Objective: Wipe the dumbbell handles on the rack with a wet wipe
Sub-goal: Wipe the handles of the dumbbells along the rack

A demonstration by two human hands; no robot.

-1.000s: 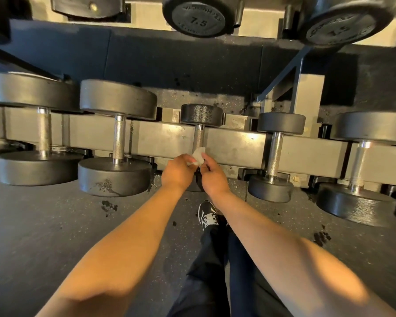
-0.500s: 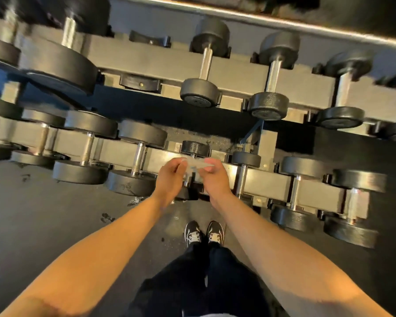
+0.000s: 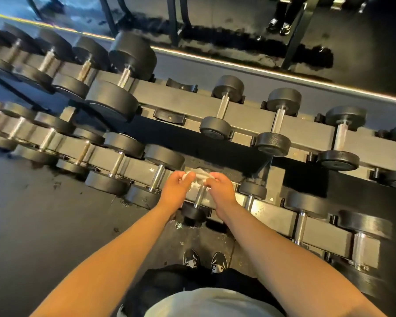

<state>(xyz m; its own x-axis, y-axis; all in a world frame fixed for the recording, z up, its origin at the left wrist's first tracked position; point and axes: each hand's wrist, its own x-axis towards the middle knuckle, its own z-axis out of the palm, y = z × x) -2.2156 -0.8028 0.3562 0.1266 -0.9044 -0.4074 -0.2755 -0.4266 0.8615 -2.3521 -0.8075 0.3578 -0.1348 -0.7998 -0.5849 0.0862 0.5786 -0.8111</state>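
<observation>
A two-tier rack [image 3: 249, 110] of black dumbbells ran across the dark gym floor, and the person stood right in front of its lower tier, both bare arms reaching forward. Low on that tier sat a small dumbbell [image 3: 193, 211] with its chrome handle [image 3: 199, 197] pointing up between the hands. The left hand [image 3: 176, 186] and right hand [image 3: 220, 186] each pinched an end of the white wet wipe [image 3: 200, 177] with curled fingers, stretched just above the handle's top.

Two-tier rack [image 3: 249, 110] runs corner to corner — dumbbells [image 3: 273, 124] cradled along both rails; one upper saddle [image 3: 169, 115] sits bare; the dark floor [image 3: 44, 213] carries the rack — scuffed, speckled beneath it.
</observation>
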